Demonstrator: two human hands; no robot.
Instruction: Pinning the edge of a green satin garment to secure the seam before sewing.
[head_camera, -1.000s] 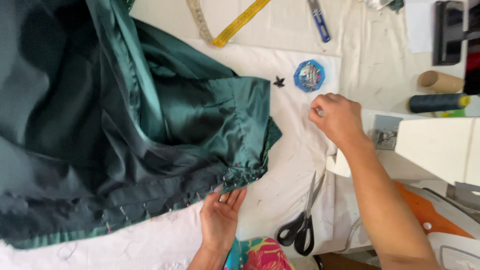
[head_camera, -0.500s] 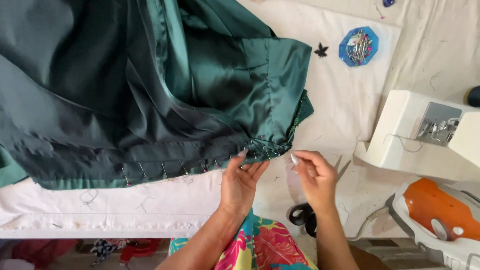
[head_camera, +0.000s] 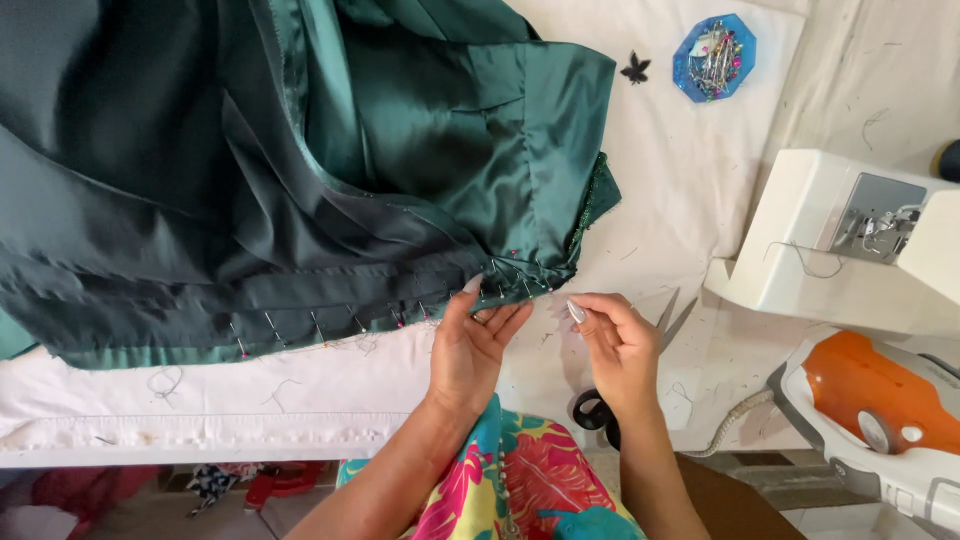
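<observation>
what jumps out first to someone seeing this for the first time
A big dark green satin cloth fills the upper left, its lower edge studded with a row of pins. At bottom centre the left hand touches that pinned hem while the right hand pinches something small beside it. An orange iron sits at lower right.

A white cloth-covered table (head_camera: 700, 180) fills the view, scattered with loose threads and fabric crumbs; bright, even daylight washes across it, shadows soft; the table's near edge (head_camera: 200, 440) runs along the bottom left, cloth hem folded over it; below that edge, a strip of pale tiled floor (head_camera: 130, 510) with red scraps (head_camera: 280, 482) lying there.
</observation>
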